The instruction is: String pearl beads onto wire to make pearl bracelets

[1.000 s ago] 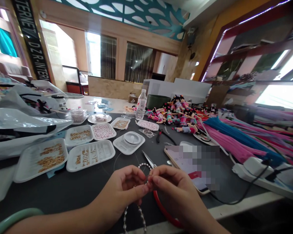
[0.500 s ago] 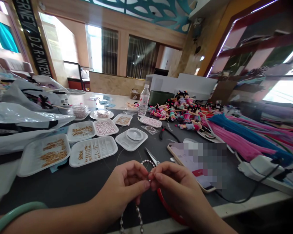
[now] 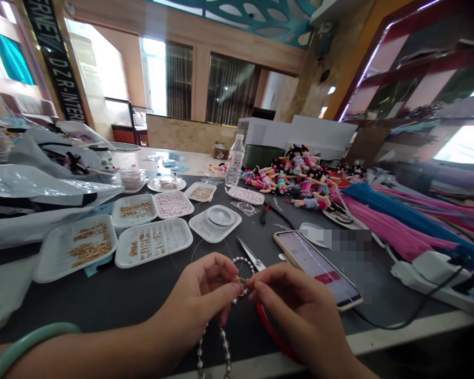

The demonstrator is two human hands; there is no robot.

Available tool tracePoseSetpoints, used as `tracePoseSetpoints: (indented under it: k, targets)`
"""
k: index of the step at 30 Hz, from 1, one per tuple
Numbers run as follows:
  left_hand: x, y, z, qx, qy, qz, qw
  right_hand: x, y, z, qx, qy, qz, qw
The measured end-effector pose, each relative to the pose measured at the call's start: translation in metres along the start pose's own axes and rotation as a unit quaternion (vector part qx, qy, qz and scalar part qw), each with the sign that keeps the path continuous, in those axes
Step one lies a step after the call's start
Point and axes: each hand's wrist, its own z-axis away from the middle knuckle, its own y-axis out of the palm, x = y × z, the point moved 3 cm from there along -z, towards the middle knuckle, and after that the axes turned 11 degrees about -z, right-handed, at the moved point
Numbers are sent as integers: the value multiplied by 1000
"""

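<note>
My left hand (image 3: 207, 295) is closed in a pinch on a string of pinkish and silvery beads (image 3: 226, 351), which hangs below it in a loop. More of the beads curve up behind the fingertips. My right hand (image 3: 296, 302) is pinched just beside the left fingertips, at a small part of the strand too tiny to make out. Scissors (image 3: 256, 263) with red handles lie on the table, their handles partly hidden under my right hand.
White trays of gold pieces (image 3: 77, 247) and pink beads (image 3: 173, 204) stand left. A spool (image 3: 220, 215) rests on a tray ahead. At the right are a phone (image 3: 319, 268), pliers (image 3: 264, 215) and a power strip (image 3: 438, 284); dolls (image 3: 300, 173) and a bottle (image 3: 235, 160) stand behind.
My fingertips have moved slightly apart, and more of the bead loop shows behind them. The whole view has shifted a little.
</note>
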Motion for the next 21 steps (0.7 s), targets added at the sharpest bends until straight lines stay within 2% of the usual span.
tracePoseSetpoints:
  k: [4, 7, 9, 15, 21]
  targets:
    - [2, 0, 1, -2, -3, 9, 1000, 4, -2, 5, -21, -88, 136, 987]
    - [3, 0, 1, 1, 3, 14, 1000, 7, -3, 7, -51, -150, 172, 972]
    - [3, 0, 1, 5, 4, 18, 1000, 9, -1, 7, -49, -185, 190, 963]
    - [4, 1, 0, 22, -5, 39, 999, 8, 7, 9, -5, -218, 208, 954]
    - [8, 1, -1, 31, -6, 47, 998, 10, 11, 9, 2, -237, 224, 946]
